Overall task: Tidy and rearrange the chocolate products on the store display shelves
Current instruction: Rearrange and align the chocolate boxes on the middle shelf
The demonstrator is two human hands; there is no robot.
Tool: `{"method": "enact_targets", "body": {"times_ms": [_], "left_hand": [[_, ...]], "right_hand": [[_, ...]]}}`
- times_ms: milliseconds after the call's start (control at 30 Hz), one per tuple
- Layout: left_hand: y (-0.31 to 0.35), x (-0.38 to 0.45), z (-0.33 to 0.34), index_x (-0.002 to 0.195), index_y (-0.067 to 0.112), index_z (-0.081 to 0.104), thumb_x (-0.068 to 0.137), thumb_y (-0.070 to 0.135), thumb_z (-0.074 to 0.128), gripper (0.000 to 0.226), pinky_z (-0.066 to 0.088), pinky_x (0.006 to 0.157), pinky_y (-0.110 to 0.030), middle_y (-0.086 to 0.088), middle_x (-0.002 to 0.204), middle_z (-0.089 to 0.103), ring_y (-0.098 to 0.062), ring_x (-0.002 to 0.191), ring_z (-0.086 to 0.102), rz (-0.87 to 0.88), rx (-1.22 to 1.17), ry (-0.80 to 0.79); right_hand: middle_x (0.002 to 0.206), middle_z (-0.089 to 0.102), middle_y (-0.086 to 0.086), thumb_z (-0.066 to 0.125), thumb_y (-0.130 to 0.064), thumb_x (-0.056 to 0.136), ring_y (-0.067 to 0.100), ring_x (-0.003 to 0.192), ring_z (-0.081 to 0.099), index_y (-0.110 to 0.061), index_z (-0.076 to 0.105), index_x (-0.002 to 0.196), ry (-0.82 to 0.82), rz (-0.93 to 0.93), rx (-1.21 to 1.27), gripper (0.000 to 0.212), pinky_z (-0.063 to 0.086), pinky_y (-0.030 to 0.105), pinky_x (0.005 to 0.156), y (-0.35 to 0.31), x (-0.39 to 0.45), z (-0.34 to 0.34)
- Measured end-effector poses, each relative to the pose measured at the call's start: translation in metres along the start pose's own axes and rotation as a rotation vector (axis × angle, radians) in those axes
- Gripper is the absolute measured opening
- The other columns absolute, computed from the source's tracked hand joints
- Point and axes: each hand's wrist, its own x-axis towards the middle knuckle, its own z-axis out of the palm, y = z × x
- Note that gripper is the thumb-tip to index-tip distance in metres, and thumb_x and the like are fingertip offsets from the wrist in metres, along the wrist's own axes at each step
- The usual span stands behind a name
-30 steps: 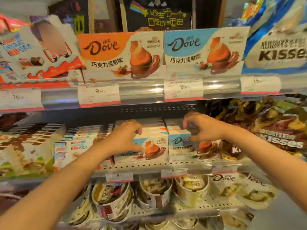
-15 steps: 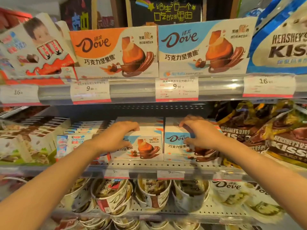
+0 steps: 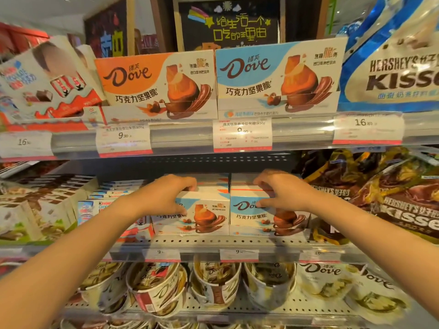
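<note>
Two blue-and-white Dove boxes stand side by side on the middle shelf (image 3: pixel 237 244). My left hand (image 3: pixel 166 194) grips the left Dove box (image 3: pixel 204 217) at its top left corner, fingers over the top and thumb on the front. My right hand (image 3: pixel 278 192) holds the right Dove box (image 3: pixel 251 217) the same way at its top edge. More Dove boxes are stacked behind them, partly hidden by my hands. On the upper shelf stand an orange Dove display box (image 3: pixel 154 84) and a blue Dove display box (image 3: pixel 278 77).
Kinder boxes (image 3: pixel 95 207) lie left of my left hand. Hershey's Kisses bags (image 3: pixel 392 198) crowd the right side of the middle shelf, with a blue Kisses bag (image 3: pixel 394 67) above. Dove tubs (image 3: pixel 156 288) and Dove pouches (image 3: pixel 325 281) fill the lower shelf.
The view has tilted up slightly and moved closer. Both hands stay on the tops of the two Dove boxes, which sit a little further back on the shelf.
</note>
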Motion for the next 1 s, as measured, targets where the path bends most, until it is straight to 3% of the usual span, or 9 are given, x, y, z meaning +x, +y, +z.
{"method": "enact_targets", "body": {"times_ms": [67, 200, 367, 500, 567, 767, 867, 933, 1000], "left_hand": [[0.001, 0.000, 0.003, 0.087, 0.038, 0.038, 0.072, 0.030, 0.077, 0.043, 0.035, 0.064, -0.017, 0.019, 0.087, 0.048, -0.006, 0.084, 0.046, 0.010, 0.033, 0.009], [-0.005, -0.004, 0.012, 0.103, 0.033, 0.049, 0.075, 0.032, 0.075, 0.039, 0.044, 0.084, -0.023, 0.012, 0.109, 0.055, -0.009, 0.101, 0.050, -0.015, 0.005, 0.020], [-0.004, -0.008, 0.015, 0.115, 0.025, 0.054, 0.077, 0.030, 0.073, 0.043, 0.043, 0.087, -0.022, 0.008, 0.120, 0.055, -0.009, 0.106, 0.049, -0.022, -0.031, 0.050], [-0.001, -0.010, 0.019, 0.112, 0.023, 0.055, 0.078, 0.030, 0.073, 0.039, 0.042, 0.087, -0.022, 0.007, 0.120, 0.054, -0.010, 0.109, 0.049, -0.010, -0.019, 0.090], [-0.001, -0.010, 0.020, 0.111, 0.023, 0.055, 0.078, 0.030, 0.073, 0.039, 0.043, 0.086, -0.022, 0.006, 0.120, 0.055, -0.010, 0.108, 0.049, -0.007, -0.022, 0.096], [-0.007, -0.011, 0.013, 0.108, 0.023, 0.057, 0.076, 0.025, 0.075, 0.038, 0.047, 0.089, -0.029, 0.005, 0.119, 0.058, -0.011, 0.107, 0.052, -0.017, -0.126, 0.119], [-0.009, -0.017, 0.004, 0.097, 0.030, 0.054, 0.075, 0.023, 0.076, 0.032, 0.054, 0.079, -0.027, 0.012, 0.108, 0.060, -0.010, 0.102, 0.057, -0.011, -0.210, 0.180], [-0.008, -0.024, -0.003, 0.098, 0.026, 0.055, 0.076, 0.023, 0.076, 0.030, 0.057, 0.070, -0.026, 0.020, 0.100, 0.056, -0.010, 0.097, 0.060, -0.019, -0.245, 0.240], [-0.009, -0.033, -0.007, 0.100, 0.025, 0.054, 0.077, 0.024, 0.075, 0.031, 0.057, 0.066, -0.028, 0.018, 0.099, 0.058, -0.011, 0.093, 0.061, -0.019, -0.253, 0.313]], "right_hand": [[0.106, 0.060, -0.001, 0.066, -0.051, 0.078, 0.016, 0.093, 0.055, -0.017, 0.052, 0.118, -0.093, 0.072, -0.043, 0.055, 0.050, 0.031, 0.076, 0.003, 0.004, -0.005], [0.093, 0.056, -0.004, 0.068, -0.054, 0.075, 0.008, 0.080, 0.051, -0.018, 0.049, 0.106, -0.202, 0.118, 0.031, 0.051, 0.042, 0.022, 0.060, 0.005, 0.008, -0.010], [0.104, 0.065, -0.007, 0.058, -0.059, 0.079, 0.009, 0.091, 0.061, -0.027, 0.059, 0.112, -0.319, 0.050, 0.111, 0.046, 0.050, 0.025, 0.075, 0.008, 0.002, -0.014], [0.123, 0.050, -0.004, 0.058, -0.043, 0.087, 0.014, 0.112, 0.052, -0.023, 0.057, 0.122, -0.447, 0.081, 0.142, 0.041, 0.045, 0.030, 0.097, 0.019, 0.000, -0.027], [0.126, 0.045, -0.005, 0.061, -0.040, 0.086, 0.014, 0.116, 0.047, -0.023, 0.057, 0.121, -0.437, 0.062, 0.134, 0.039, 0.042, 0.032, 0.101, 0.025, -0.001, -0.028], [0.112, 0.050, -0.008, 0.071, -0.047, 0.074, 0.014, 0.106, 0.051, -0.026, 0.049, 0.108, -0.313, 0.084, 0.160, 0.046, 0.047, 0.032, 0.090, 0.033, 0.000, -0.029], [0.112, 0.054, -0.006, 0.065, -0.041, 0.083, 0.014, 0.104, 0.052, -0.021, 0.054, 0.113, -0.265, 0.025, 0.162, 0.037, 0.046, 0.032, 0.089, 0.035, -0.003, -0.029], [0.112, 0.057, -0.003, 0.056, -0.035, 0.090, 0.017, 0.105, 0.053, -0.020, 0.057, 0.114, -0.200, 0.004, 0.184, 0.029, 0.045, 0.033, 0.090, 0.031, -0.007, -0.030], [0.121, 0.058, -0.001, 0.050, -0.034, 0.094, 0.022, 0.112, 0.053, -0.016, 0.055, 0.121, -0.102, 0.013, 0.162, 0.033, 0.045, 0.036, 0.094, 0.023, -0.012, -0.032]]}}
